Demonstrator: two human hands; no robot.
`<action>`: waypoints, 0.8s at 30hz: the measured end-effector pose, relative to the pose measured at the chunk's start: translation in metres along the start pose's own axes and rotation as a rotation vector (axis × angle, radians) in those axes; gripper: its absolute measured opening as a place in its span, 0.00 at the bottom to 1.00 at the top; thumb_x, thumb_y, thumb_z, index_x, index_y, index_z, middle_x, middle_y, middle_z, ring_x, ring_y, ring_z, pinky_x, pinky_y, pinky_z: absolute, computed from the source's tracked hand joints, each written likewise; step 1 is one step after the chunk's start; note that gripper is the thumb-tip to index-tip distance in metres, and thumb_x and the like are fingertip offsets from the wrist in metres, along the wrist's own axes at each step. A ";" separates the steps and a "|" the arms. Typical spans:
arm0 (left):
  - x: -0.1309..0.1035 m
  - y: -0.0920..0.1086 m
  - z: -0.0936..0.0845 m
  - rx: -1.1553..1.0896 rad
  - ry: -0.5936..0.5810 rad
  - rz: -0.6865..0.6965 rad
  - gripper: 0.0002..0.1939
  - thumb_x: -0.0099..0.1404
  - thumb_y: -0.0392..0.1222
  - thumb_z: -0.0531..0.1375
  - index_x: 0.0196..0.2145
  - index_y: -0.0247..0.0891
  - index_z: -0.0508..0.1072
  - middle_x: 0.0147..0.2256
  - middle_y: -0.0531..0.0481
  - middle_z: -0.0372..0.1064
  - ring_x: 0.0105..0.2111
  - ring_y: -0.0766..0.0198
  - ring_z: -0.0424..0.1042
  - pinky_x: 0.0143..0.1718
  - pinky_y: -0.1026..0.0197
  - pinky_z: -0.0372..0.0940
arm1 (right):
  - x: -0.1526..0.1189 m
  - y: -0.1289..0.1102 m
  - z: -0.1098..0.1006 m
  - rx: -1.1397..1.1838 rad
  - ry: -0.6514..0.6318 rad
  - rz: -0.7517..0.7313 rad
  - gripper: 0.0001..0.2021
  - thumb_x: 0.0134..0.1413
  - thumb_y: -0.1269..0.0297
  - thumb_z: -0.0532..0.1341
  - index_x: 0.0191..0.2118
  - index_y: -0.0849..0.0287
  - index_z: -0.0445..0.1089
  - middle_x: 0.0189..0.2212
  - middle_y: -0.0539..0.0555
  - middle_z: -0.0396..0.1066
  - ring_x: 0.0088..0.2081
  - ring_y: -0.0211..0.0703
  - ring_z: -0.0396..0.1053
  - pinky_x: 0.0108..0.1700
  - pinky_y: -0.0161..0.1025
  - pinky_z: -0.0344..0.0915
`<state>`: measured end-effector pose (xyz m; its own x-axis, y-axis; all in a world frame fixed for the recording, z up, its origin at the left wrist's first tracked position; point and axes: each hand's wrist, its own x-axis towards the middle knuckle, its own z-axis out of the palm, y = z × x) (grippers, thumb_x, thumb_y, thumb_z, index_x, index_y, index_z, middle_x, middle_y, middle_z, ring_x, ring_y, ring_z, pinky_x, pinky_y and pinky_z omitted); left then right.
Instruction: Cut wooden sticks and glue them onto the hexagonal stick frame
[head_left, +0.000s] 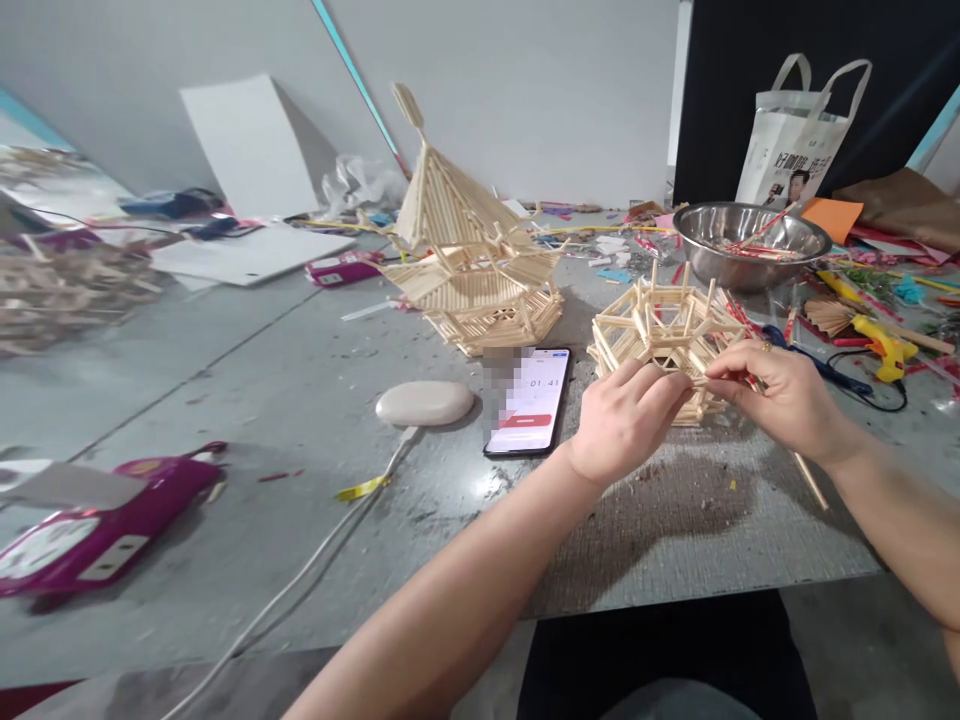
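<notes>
A small open frame of pale wooden sticks [664,300] stands on the table in front of me. My left hand [626,415] is closed at its near side, fingertips pinched on the frame's front edge. From the right, my right hand [784,395] pinches a short stick piece against the same edge, its fingertips almost meeting those of the left. The piece itself is mostly hidden by the fingers. Below the right palm a longer thin stick [811,482] slants out; I cannot tell whether it is held or lying. Behind and left rises a tiered stick pavilion [457,210] with a pointed roof.
A phone [529,405] lies left of my hands, beside a white oval device [424,403] with a cable. A steel bowl [750,245] holds sticks. Near it are a yellow glue gun [885,348], craft scraps and a white bag [791,150]. A purple box-like device [112,520] sits left.
</notes>
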<state>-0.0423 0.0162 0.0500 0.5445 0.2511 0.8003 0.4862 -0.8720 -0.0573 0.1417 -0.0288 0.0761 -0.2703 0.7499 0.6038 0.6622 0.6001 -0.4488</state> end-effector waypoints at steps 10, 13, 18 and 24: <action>0.001 -0.014 0.005 -0.107 0.114 -0.299 0.22 0.60 0.46 0.57 0.50 0.37 0.58 0.46 0.40 0.62 0.47 0.58 0.63 0.41 0.56 0.64 | 0.018 0.018 -0.001 -0.074 0.006 0.118 0.11 0.55 0.56 0.56 0.30 0.57 0.69 0.28 0.52 0.70 0.30 0.38 0.66 0.33 0.36 0.61; -0.001 -0.022 0.013 -0.121 0.106 -0.368 0.24 0.58 0.45 0.59 0.50 0.36 0.58 0.47 0.39 0.61 0.49 0.55 0.61 0.43 0.54 0.63 | 0.025 0.031 0.006 -0.082 0.052 0.178 0.10 0.53 0.57 0.57 0.30 0.58 0.69 0.28 0.52 0.71 0.28 0.37 0.65 0.32 0.37 0.61; -0.003 -0.029 0.023 -0.166 0.077 -0.460 0.24 0.57 0.44 0.60 0.48 0.37 0.58 0.46 0.41 0.62 0.47 0.56 0.61 0.42 0.54 0.62 | 0.031 0.038 0.015 -0.076 0.057 0.192 0.09 0.51 0.59 0.59 0.29 0.59 0.69 0.26 0.52 0.71 0.27 0.37 0.65 0.31 0.37 0.61; 0.000 -0.028 0.028 -0.228 0.009 -0.534 0.20 0.57 0.44 0.60 0.45 0.38 0.60 0.43 0.43 0.65 0.42 0.58 0.64 0.39 0.54 0.62 | 0.032 0.036 0.017 -0.098 0.036 0.149 0.10 0.53 0.57 0.58 0.29 0.58 0.69 0.24 0.51 0.70 0.25 0.37 0.64 0.30 0.36 0.59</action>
<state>-0.0370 0.0517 0.0346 0.2575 0.6785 0.6880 0.5319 -0.6939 0.4853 0.1448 0.0219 0.0678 -0.1400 0.8167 0.5599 0.7583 0.4520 -0.4698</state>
